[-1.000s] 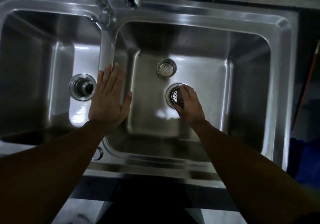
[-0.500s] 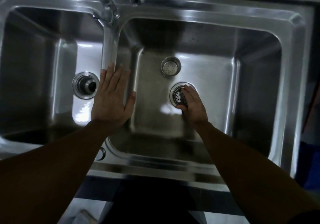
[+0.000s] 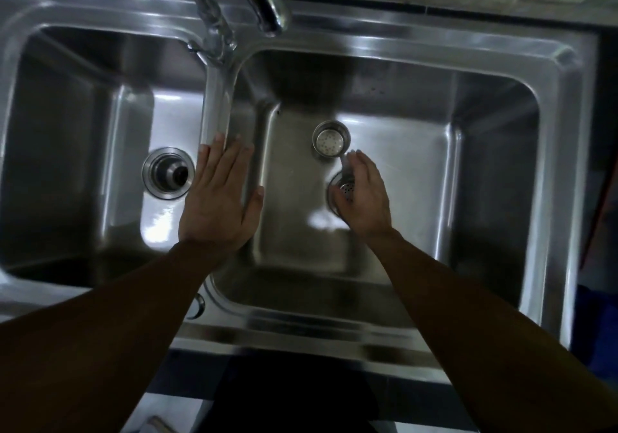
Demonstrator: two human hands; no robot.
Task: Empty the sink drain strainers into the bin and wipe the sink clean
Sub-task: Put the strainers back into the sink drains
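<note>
Head cam: my left hand [image 3: 219,198] rests flat on the sink [image 3: 565,165] divider, right hand [image 3: 363,195] curled around the drain strainer [image 3: 344,189] in the right basin. Next: lift it toward the bin.

The right hand [image 3: 363,195] has lifted from pressing on the round perforated steel strainer [image 3: 344,191] in the right basin's drain; its fingers [image 3: 356,160] now arch farther out, toward the loose steel strainer cup [image 3: 331,139].

Silver sink [image 3: 565,105], perforated silver strainer [image 3: 331,140]
</note>
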